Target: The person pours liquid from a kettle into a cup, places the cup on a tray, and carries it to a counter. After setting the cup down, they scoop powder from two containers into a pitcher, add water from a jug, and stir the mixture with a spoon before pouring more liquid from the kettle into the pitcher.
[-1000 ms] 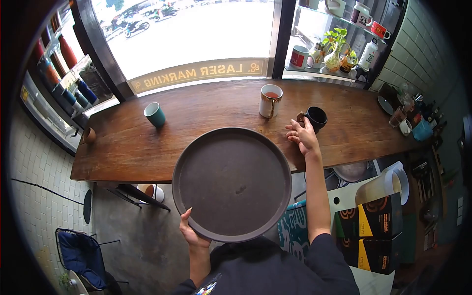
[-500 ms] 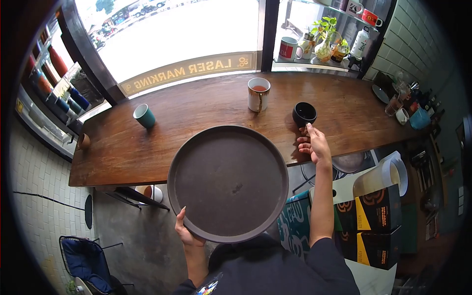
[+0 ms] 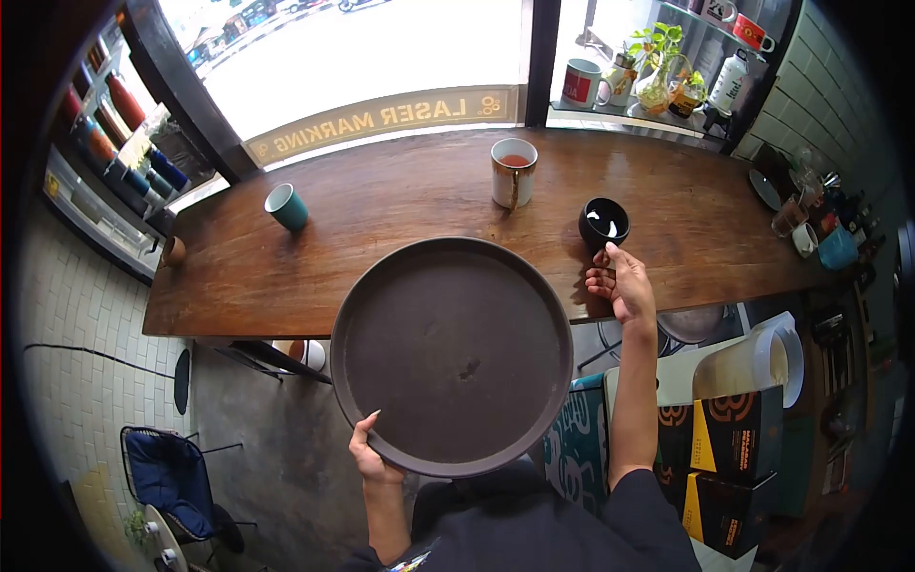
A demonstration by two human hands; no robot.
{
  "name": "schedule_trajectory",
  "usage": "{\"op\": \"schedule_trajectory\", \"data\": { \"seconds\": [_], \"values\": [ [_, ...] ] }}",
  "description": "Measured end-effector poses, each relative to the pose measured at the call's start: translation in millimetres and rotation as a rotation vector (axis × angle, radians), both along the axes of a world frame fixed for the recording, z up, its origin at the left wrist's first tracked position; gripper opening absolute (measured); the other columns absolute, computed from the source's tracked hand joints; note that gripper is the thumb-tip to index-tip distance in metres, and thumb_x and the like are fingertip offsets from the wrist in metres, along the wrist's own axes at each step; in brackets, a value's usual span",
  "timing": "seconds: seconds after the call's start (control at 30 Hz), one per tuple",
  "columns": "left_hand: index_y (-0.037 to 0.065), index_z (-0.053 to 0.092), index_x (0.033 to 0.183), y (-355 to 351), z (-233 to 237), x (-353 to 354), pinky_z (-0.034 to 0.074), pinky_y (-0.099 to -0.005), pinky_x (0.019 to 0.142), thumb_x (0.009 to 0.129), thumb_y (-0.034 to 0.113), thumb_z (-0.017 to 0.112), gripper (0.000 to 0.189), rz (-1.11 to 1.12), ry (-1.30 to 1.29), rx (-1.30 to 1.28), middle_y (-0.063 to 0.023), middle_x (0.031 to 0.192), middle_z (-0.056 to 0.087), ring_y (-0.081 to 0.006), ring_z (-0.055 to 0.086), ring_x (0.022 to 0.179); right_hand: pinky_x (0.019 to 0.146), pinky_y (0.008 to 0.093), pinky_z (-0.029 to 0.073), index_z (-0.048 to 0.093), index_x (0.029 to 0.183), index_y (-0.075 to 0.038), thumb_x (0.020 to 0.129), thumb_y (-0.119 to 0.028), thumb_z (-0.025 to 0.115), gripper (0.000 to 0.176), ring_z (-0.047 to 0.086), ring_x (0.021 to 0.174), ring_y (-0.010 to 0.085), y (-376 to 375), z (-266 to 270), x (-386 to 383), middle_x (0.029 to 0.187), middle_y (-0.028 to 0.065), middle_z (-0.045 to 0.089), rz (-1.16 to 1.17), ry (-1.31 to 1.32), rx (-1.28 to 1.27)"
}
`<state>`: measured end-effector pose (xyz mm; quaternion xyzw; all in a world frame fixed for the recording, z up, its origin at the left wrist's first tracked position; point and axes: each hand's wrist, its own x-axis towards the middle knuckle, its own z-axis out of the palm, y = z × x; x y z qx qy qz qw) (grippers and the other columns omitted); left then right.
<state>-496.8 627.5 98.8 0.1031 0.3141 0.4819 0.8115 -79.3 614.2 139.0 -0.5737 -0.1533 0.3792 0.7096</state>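
Observation:
My left hand [image 3: 374, 450] grips the lower left rim of a large round dark brown tray [image 3: 448, 367], thumb on top and the other fingers hidden under it. The tray is held level in front of my body and bears nothing. My right hand [image 3: 624, 284] pinches the near side of a small black cup [image 3: 603, 229] at its handle. Bright reflections show inside the cup, which is close over the wooden table. To its left stands a tall white mug [image 3: 515, 186] with a gold-brown handle and reddish liquid in it. Farther left is a teal cup [image 3: 287, 208].
The wooden table [image 3: 400, 191] runs along the window. A small brown pot [image 3: 173, 252] stands at its left end, glasses and a blue container [image 3: 839, 250] at its right. Black boxes [image 3: 734, 434] and a clear plastic pitcher [image 3: 753, 357] are beside my right arm. A blue chair [image 3: 170, 481] stands lower left.
The whole view has shifted slightly. Bright reflections now show inside the black cup, still at my right fingers. My left hand keeps its hold on the tray.

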Motion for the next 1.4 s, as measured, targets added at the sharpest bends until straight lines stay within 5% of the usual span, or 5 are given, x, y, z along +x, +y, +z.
{"op": "schedule_trajectory", "data": {
  "seconds": [0.77,1.0,1.1,1.27,1.4],
  "values": [
    [0.002,0.063,0.073,-77.2,-67.2,-156.2,0.054,-0.0389,0.074,0.078,0.019,0.049,0.022,0.19,-0.157,-0.104,-0.0156,0.081,0.068,-0.03,0.066,0.077,0.045,0.0242,0.051,0.06,0.081,0.002,0.096,-0.027,0.054,0.033,0.062,0.049,0.0165,-29.8,32.9,-242.7,0.063,0.0123,0.062,0.666,-0.091,0.002],
    [0.001,0.062,0.074,-117.5,-93.6,-239.8,0.055,-0.0389,0.073,0.08,0.017,0.047,0.023,0.428,-0.192,0.019,-0.0145,0.078,0.067,-0.0294,0.066,0.074,0.047,0.0231,0.052,0.06,0.082,0.003,0.097,-0.024,0.053,0.031,0.063,0.052,0.0145,-7.4,0.3,-358.1,0.064,0.0108,0.063,1.034,-0.076,-0.048],
    [0.0,0.062,0.074,-129.8,-61.7,-253.4,0.055,-0.0394,0.073,0.08,0.017,0.047,0.023,0.555,-0.085,-0.068,-0.0144,0.079,0.067,-0.0297,0.065,0.075,0.049,0.0234,0.053,0.06,0.081,0.003,0.098,-0.022,0.052,0.032,0.063,0.054,0.014,3.3,-17.2,-404.5,0.065,0.0094,0.062,1.231,-0.064,-0.093],
    [0.0,0.062,0.072,-161.2,-128.5,-294.4,0.055,-0.0394,0.076,0.078,0.019,0.047,0.026,0.686,-0.165,-0.073,-0.0153,0.082,0.067,-0.0299,0.065,0.077,0.052,0.0235,0.054,0.059,0.081,0.002,0.099,-0.021,0.05,0.031,0.064,0.057,0.0128,23.7,-46.0,-471.1,0.069,0.0076,0.063,1.47,-0.084,-0.087],
    [0.001,0.062,0.068,-157.9,-118.8,-305.0,0.055,-0.0392,0.073,0.078,0.022,0.048,0.027,0.855,-0.131,-0.098,-0.0145,0.077,0.066,-0.0289,0.064,0.075,0.052,0.0205,0.046,0.059,0.08,-0.001,0.1,-0.024,0.05,0.032,0.057,0.057,0.0063,46.8,-48.7,-518.3,0.064,0.0007,0.057,1.585,-0.16,-0.127]
  ]
}}
